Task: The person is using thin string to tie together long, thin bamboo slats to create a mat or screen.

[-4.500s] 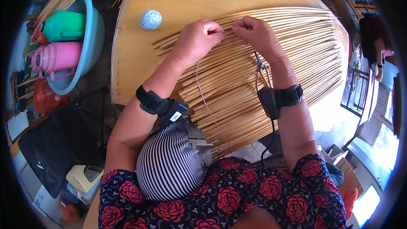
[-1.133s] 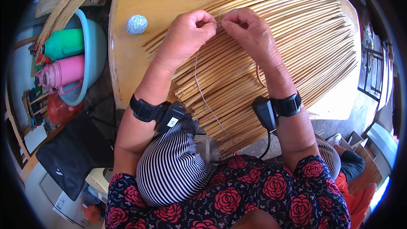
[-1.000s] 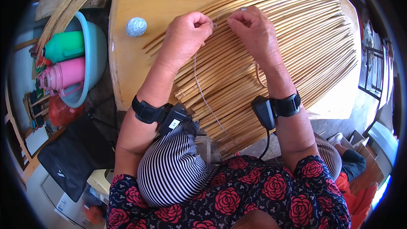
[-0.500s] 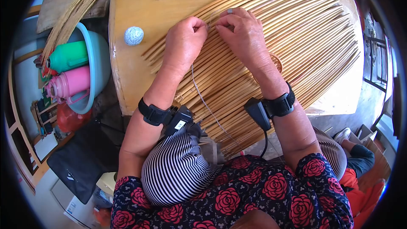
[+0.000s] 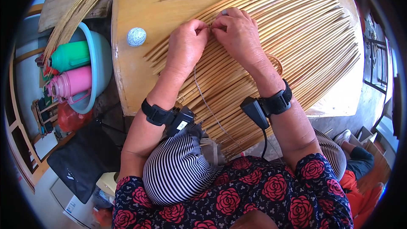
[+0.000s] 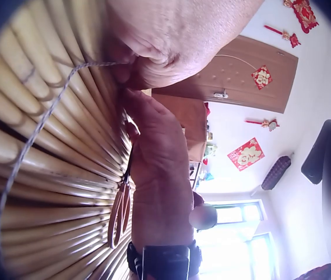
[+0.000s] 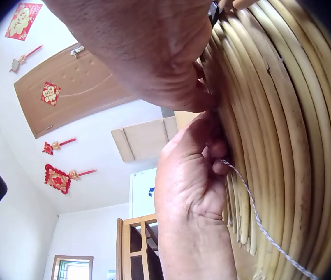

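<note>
A fan-shaped mat of pale reeds (image 5: 296,38) lies on a yellow wooden table (image 5: 157,0). My left hand (image 5: 204,26) and right hand (image 5: 216,23) meet fingertip to fingertip on the mat's upper edge, both curled and pinching a thin grey twine (image 5: 203,97). The twine trails from my left hand down across the reeds. In the left wrist view the twine (image 6: 37,128) runs out from under the left hand (image 6: 154,35), and orange-handled scissors (image 6: 120,213) lie under the right hand (image 6: 154,169). In the right wrist view the left hand (image 7: 192,175) holds the twine (image 7: 259,227) against the reeds (image 7: 282,116).
A grey ball of twine (image 5: 136,36) sits on the table left of the mat. A blue basin (image 5: 101,55) off the table's left edge holds a green bottle (image 5: 70,57) and a pink flask (image 5: 70,82). Loose reeds (image 5: 76,8) lean at top left.
The two hands, a little apart a second ago, have closed in until their fingertips touch on the twine. The right wrist has swung in over the mat.
</note>
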`<control>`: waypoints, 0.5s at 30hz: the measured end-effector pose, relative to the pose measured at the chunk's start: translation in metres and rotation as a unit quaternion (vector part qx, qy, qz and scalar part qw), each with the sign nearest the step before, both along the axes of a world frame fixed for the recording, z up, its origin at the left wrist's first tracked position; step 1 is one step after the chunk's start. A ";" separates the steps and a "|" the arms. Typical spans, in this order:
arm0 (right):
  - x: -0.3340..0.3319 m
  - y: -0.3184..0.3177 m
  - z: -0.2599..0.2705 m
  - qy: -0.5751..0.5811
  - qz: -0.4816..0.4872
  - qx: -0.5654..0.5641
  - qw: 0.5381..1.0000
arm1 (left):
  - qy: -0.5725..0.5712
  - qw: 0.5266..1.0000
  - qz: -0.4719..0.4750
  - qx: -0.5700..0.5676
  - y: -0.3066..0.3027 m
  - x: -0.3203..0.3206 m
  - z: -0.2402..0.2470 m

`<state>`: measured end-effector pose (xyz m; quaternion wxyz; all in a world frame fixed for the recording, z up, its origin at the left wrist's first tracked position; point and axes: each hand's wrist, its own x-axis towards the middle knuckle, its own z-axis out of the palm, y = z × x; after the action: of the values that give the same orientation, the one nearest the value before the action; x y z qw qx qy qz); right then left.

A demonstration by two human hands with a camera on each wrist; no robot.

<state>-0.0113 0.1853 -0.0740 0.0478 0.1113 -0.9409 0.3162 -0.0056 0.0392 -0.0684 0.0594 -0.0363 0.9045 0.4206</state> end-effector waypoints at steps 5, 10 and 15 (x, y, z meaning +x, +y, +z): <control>-0.001 0.000 0.000 -0.003 0.002 -0.007 1.000 | 0.031 0.999 -0.006 -0.016 0.001 0.001 -0.002; -0.002 0.000 0.001 -0.009 0.005 -0.007 1.000 | 0.049 0.999 -0.007 -0.016 0.003 0.001 -0.002; -0.002 -0.002 -0.004 0.020 0.000 -0.001 1.000 | 0.061 0.998 -0.015 -0.023 0.002 0.001 -0.001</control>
<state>-0.0131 0.1833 -0.0780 0.0668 0.1181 -0.9395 0.3146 -0.0050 0.0411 -0.0691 0.0094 0.0022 0.9163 0.4004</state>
